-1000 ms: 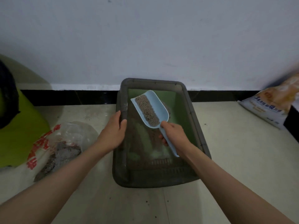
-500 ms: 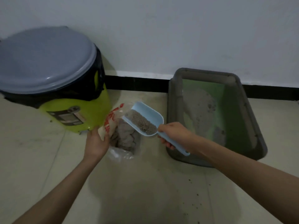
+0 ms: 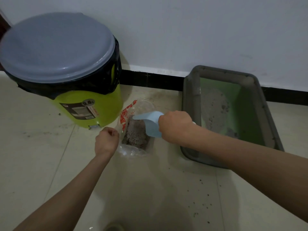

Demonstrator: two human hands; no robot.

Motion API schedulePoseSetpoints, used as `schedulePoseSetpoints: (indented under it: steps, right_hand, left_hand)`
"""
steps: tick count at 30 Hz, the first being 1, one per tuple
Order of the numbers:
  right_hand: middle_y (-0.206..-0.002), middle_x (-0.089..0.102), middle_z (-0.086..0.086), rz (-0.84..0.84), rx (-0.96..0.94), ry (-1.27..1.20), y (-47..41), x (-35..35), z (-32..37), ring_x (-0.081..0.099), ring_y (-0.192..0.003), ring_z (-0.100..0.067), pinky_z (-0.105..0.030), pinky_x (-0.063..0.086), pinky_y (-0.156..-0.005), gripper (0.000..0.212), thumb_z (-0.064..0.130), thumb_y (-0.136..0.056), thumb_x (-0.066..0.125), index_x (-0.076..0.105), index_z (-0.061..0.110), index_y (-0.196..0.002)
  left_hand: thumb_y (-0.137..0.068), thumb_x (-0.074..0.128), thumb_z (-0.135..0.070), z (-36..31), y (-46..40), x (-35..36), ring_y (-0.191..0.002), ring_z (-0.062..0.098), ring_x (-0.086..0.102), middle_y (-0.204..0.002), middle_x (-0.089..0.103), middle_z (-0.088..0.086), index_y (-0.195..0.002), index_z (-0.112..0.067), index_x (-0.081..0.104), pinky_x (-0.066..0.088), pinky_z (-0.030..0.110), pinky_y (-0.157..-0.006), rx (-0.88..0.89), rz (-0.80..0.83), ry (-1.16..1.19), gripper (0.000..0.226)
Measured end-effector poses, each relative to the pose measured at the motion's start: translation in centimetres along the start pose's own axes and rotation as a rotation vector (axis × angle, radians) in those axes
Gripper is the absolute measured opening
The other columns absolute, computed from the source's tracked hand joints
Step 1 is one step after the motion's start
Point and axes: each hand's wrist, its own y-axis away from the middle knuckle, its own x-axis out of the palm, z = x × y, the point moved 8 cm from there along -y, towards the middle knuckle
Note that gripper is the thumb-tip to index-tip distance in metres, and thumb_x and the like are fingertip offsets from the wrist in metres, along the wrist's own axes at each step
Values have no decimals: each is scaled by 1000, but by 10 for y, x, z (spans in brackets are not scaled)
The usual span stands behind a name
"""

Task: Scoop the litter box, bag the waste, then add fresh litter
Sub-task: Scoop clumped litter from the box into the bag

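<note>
One smooth pale-blue plastic litter scoop (image 3: 150,124) hangs tipped bowl-down over the mouth of one thin, crinkled clear plastic bag (image 3: 133,148) with red print, which sits on the floor between the bin and the litter box. The right hand (image 3: 175,126) has its grip closed round the scoop's handle, which it hides. The left hand (image 3: 106,141) pinches the bag's near-left edge with curled fingers. Inside the bag lies a heap of grainy grey-brown waste litter (image 3: 135,135).

One rectangular grey litter box (image 3: 190,100) with rounded corners and a green inner floor stands to the right against the wall, holding a thin patch of pale, dusty litter (image 3: 214,109).

One round lime-green pedal bin (image 3: 93,105) with a grey domed lid and a black liner stands just left of the bag. Dark crumbs (image 3: 202,202) speckle the glossy beige floor tiles (image 3: 33,164).
</note>
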Motion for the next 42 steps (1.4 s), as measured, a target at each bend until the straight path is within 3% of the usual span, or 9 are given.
schedulePoseSetpoints:
  steps: [3, 10, 15, 17, 23, 27, 31, 37, 42]
  right_hand:
    - [-105, 59, -8, -82, 23, -84, 5, -5, -14, 52, -84, -24, -28, 36, -68, 25, 22, -94, 46, 57, 10, -113]
    - [-71, 63, -6, -223, 243, -908, 55, 2, -115, 52, -49, -15, -24, 44, -47, 31, 29, -96, 47, 63, 10, -76]
    - [-68, 57, -7, -368, 515, -1311, 101, 32, -200, 45, -48, -15, -24, 39, -45, 29, 24, -97, 46, 60, 3, -82]
    - [-68, 54, -8, -364, 648, -1420, 104, 60, -225, 44, -51, -16, -24, 38, -44, 27, 23, -97, 45, 59, 0, -88]
    - [-62, 44, -10, -237, 832, -1725, 80, 152, -243, 37, -48, -17, -19, 31, -41, 34, 18, -99, 38, 46, 2, -70]
    - [-64, 41, -9, -132, 895, -1902, 53, 191, -247, 35, -50, -16, -21, 30, -41, 33, 17, -100, 35, 44, 3, -71]
    - [-65, 42, -8, -200, 967, -1904, 27, 198, -265, 37, -54, -16, -26, 30, -48, 27, 13, -97, 35, 45, 5, -73]
    - [-67, 43, -7, -229, 1064, -2017, -6, 208, -282, 35, -56, -15, -24, 28, -49, 20, 11, -95, 35, 50, 5, -83]
    - [-68, 43, -7, -218, 1000, -2100, -26, 210, -293, 36, -56, -14, -24, 30, -49, 18, 10, -96, 33, 49, 3, -98]
  left_hand:
    - [-90, 51, -19, -2, 4, -1, -98, 35, 57, -105, 64, 16, -103, -7, 60, 42, 36, -80, 40, 4, 9, 20]
    - [-91, 49, -14, -74, 29, -12, -105, 31, 54, -114, 59, 16, -114, -3, 56, 42, 38, -86, 398, -67, 36, 26]
    - [-92, 46, -12, -150, 74, 24, -105, 25, 55, -113, 57, 6, -113, -10, 56, 45, 42, -94, 671, 120, 27, 24]
    - [-94, 45, -17, -179, 93, 49, -117, 24, 49, -126, 51, 9, -126, -10, 50, 39, 37, -101, 750, 225, -53, 33]
    - [-97, 31, -42, -216, 107, 136, -144, 21, 7, -156, 7, 9, -148, -12, 8, 11, 34, -117, 751, 502, -423, 64]
    - [-99, 26, -39, -239, 101, 165, -144, 22, 2, -157, -1, 10, -148, -9, 1, 10, 35, -116, 737, 451, -457, 63]
    - [-100, 24, -28, -258, 88, 180, -144, 21, -4, -157, -7, 8, -147, -7, -2, 10, 34, -114, 712, 359, -356, 58]
    - [-100, 25, -19, -256, 94, 179, -142, 21, 16, -157, -7, -1, -148, -12, 1, 29, 34, -106, 705, 249, -216, 55]
    - [-100, 25, -19, -256, 92, 179, -142, 17, 12, -157, -6, -3, -148, -13, 3, 21, 24, -104, 730, 221, -167, 54]
